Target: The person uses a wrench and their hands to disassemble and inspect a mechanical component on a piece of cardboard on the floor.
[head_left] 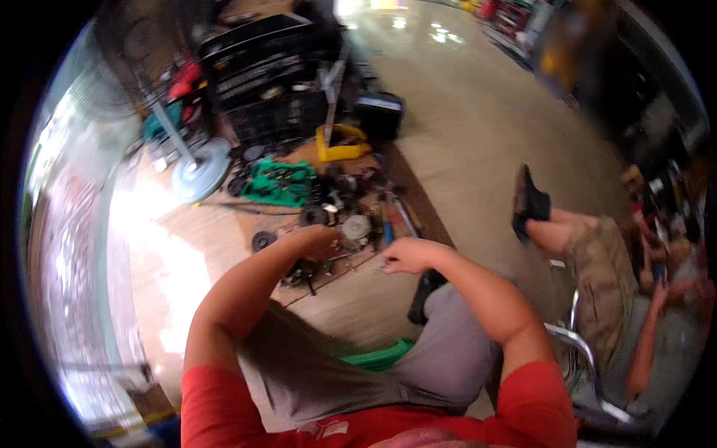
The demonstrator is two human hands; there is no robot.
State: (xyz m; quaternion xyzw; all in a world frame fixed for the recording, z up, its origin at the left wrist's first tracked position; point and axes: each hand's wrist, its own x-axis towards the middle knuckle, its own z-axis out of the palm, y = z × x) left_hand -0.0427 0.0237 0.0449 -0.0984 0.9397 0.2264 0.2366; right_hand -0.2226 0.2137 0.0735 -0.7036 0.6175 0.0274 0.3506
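My left hand (322, 243) reaches over a cluttered brown mat (418, 198), its fingers blurred and partly hidden, beside a round silver-grey metal part (356, 227). On the other side of that part is my right hand (408, 256), its fingers drawn together in a pinch; what they hold, if anything, is too small to make out. A dark mechanical part (302, 277) lies below my left forearm. Past that forearm rests a small black wheel (263, 240). A tool with a blue handle (388, 230) lies just beyond my right hand.
Beyond the parts are a green tray (280, 183) of small pieces, a yellow open container (342, 142) and a black toolbox (269, 93). A standing fan's round base (200, 170) is at left. At right sits another person (597, 276), near a metal chair frame (579, 343).
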